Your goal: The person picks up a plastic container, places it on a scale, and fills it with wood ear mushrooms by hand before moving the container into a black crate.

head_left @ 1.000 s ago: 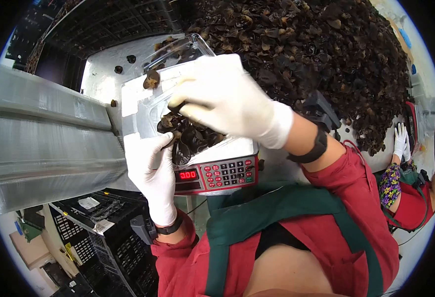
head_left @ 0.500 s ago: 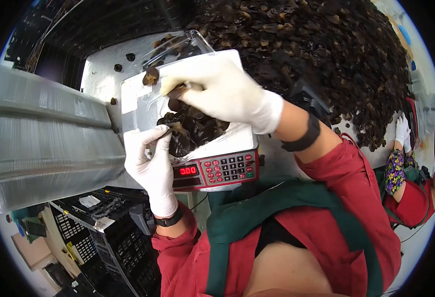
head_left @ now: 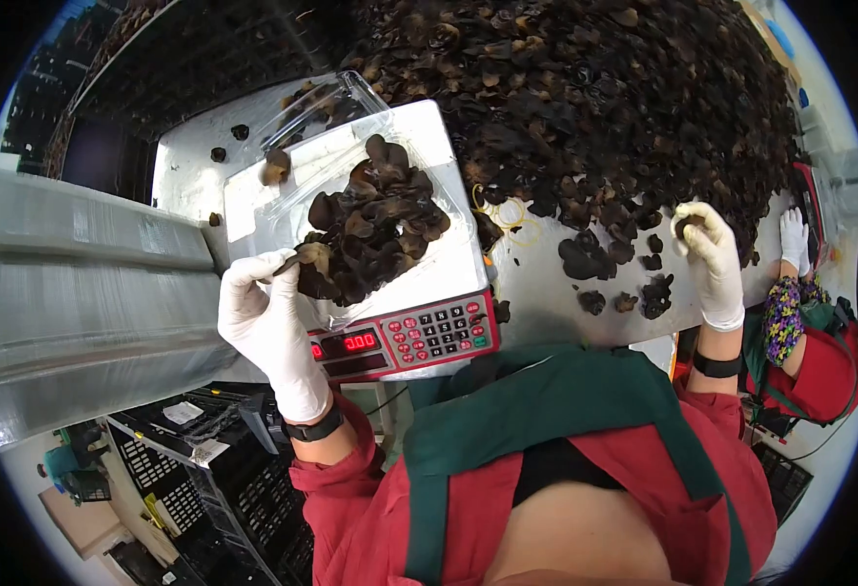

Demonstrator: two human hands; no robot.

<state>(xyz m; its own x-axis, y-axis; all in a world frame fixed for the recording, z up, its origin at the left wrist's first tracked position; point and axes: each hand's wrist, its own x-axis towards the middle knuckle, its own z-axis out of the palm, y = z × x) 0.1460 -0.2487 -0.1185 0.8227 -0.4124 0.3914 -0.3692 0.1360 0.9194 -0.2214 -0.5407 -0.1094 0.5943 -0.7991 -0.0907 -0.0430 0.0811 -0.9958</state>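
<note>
A digital scale [head_left: 405,337] with a red-edged keypad and a lit display stands before me. On its white platform lies a clear plastic tray [head_left: 429,269] heaped with dark brown wood ear mushrooms [head_left: 375,220]. My left hand [head_left: 271,317], gloved in white, pinches a dark wood ear piece [head_left: 288,265] at the heap's left edge. Off to the right, over the metal table, my gloved right hand [head_left: 715,259] has its fingers curled around a small dark wood ear piece [head_left: 684,227].
A large pile of wood ears [head_left: 595,98] covers the table's back; loose pieces [head_left: 590,256] and yellow rubber bands [head_left: 512,213] lie nearer. Wrapped film rolls [head_left: 97,283] stand left, black crates [head_left: 263,498] below. A co-worker's gloved hand [head_left: 793,239] is far right.
My right hand has moved from above the tray far to the right, beside the pile. My left hand stays at the heap's left edge, and the whole view has shifted slightly.
</note>
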